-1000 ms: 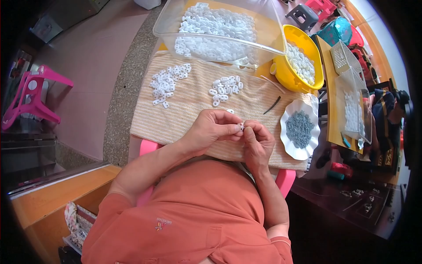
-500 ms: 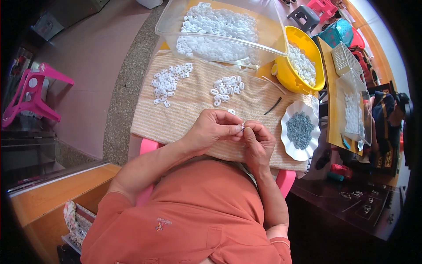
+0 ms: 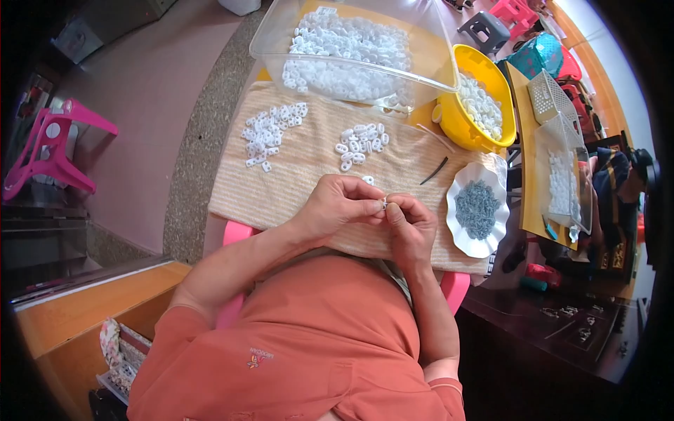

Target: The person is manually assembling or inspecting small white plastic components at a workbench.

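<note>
Head view shows almost no change from the earlier frames: both hands stay together over the near edge of the cloth-covered desk [image 3: 295, 189], and the piles have not shifted. The left hand [image 3: 340, 207] and the right hand [image 3: 413, 231] meet fingertip to fingertip, and between them sits a small white plastic piece [image 3: 384, 203]. Each grip is pinched on that piece, the left from its left side, the right from below and to the right. The piece is too small to tell which way it points or how its long axis runs.

On the beige cloth lie two loose piles of white pieces: a left pile [image 3: 270, 130] and a middle pile [image 3: 361, 142], well apart from the hands. A thin dark tool [image 3: 435, 170] lies on the cloth, slanting up to the right, between the middle pile and a white scalloped dish [image 3: 467, 245] filled with small grey metal parts [image 3: 477, 208]. Beyond the cloth stands a clear plastic tub [image 3: 281, 28] heaped with white pieces, and just beside it a yellow bowl [image 3: 456, 123] also holding white pieces. A pink stool [image 3: 49, 147] stands on the floor at far left.
</note>
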Demonstrator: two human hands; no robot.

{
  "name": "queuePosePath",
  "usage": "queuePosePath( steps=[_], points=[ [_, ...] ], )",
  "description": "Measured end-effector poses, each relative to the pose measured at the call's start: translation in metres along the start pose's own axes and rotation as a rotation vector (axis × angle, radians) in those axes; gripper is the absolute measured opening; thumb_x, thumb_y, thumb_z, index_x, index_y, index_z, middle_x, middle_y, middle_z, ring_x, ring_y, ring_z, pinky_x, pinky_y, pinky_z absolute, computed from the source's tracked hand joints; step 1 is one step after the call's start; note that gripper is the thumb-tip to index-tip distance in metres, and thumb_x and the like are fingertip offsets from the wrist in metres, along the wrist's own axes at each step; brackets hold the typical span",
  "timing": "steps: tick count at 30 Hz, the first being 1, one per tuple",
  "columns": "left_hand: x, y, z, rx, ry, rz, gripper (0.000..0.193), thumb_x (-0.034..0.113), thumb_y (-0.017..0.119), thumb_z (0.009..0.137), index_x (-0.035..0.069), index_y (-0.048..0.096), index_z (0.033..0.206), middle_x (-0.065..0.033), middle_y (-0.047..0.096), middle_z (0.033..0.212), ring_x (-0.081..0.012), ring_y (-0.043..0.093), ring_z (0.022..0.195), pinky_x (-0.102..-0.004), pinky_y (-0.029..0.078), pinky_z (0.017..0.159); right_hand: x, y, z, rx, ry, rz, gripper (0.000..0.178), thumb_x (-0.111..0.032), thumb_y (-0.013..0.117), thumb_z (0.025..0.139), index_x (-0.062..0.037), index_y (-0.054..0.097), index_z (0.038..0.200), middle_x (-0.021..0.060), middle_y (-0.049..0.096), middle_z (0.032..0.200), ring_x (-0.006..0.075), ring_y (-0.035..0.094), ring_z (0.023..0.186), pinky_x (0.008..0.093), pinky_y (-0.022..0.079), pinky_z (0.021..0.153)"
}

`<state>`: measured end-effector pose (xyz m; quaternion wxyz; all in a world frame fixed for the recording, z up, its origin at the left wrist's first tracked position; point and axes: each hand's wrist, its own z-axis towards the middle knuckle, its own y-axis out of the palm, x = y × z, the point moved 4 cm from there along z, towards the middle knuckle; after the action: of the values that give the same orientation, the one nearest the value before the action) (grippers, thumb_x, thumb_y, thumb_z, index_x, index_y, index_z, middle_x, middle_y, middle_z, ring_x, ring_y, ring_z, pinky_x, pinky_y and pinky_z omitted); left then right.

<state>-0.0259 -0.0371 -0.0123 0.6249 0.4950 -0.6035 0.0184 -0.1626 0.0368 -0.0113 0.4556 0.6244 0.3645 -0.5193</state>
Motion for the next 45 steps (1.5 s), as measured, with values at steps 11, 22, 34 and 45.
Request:
queuePosePath(
  steps=[11, 22, 34, 45],
  points=[
    [0.000, 0.002, 0.000, -0.017, -0.006, -0.030, 0.019, 0.004, 0.067, 0.085, -0.005, 0.065, 0.102, -0.0096, 0.068, 0.087, -0.0125, 0.065, 0.078, -0.0232, 0.054, 0.071, 0.005, -0.004, 0.001, -0.109, 0.145, 0.134, 0.013, -0.010, 0.060, 0.091, 0.0015, 0.060, 0.097, 0.0051, 0.064, 0.092, 0.0108, 0.060, 0.082, 0.0242, 0.049, 0.074],
    [0.000, 0.002, 0.000, -0.019, -0.002, 0.017, 0.018, 0.001, 0.066, 0.085, -0.006, 0.064, 0.102, -0.0108, 0.068, 0.088, -0.0135, 0.066, 0.078, -0.0241, 0.055, 0.072, 0.001, 0.000, 0.003, -0.134, 0.097, 0.210, 0.011, -0.007, 0.061, 0.091, 0.0035, 0.062, 0.094, 0.0083, 0.064, 0.093, 0.0099, 0.060, 0.074, 0.0203, 0.048, 0.066],
    [-0.001, -0.001, 0.002, -0.027, 0.014, 0.009, 0.016, 0.004, 0.066, 0.085, -0.002, 0.065, 0.100, -0.0097, 0.068, 0.089, -0.0139, 0.065, 0.080, -0.0260, 0.055, 0.075, 0.001, -0.008, 0.008, -0.087, 0.182, 0.138, 0.011, -0.005, 0.062, 0.089, 0.0040, 0.064, 0.095, 0.0091, 0.067, 0.086, 0.0136, 0.063, 0.074, 0.0239, 0.052, 0.069],
    [0.003, 0.001, -0.002, -0.013, -0.016, -0.051, 0.017, 0.003, 0.065, 0.085, -0.005, 0.063, 0.101, -0.0095, 0.067, 0.089, -0.0135, 0.065, 0.080, -0.0248, 0.055, 0.073, -0.012, -0.010, 0.013, -0.115, 0.253, -0.056, 0.011, -0.008, 0.067, 0.086, 0.0024, 0.065, 0.091, 0.0077, 0.068, 0.084, 0.0108, 0.062, 0.072, 0.0228, 0.050, 0.069]
  ],
)
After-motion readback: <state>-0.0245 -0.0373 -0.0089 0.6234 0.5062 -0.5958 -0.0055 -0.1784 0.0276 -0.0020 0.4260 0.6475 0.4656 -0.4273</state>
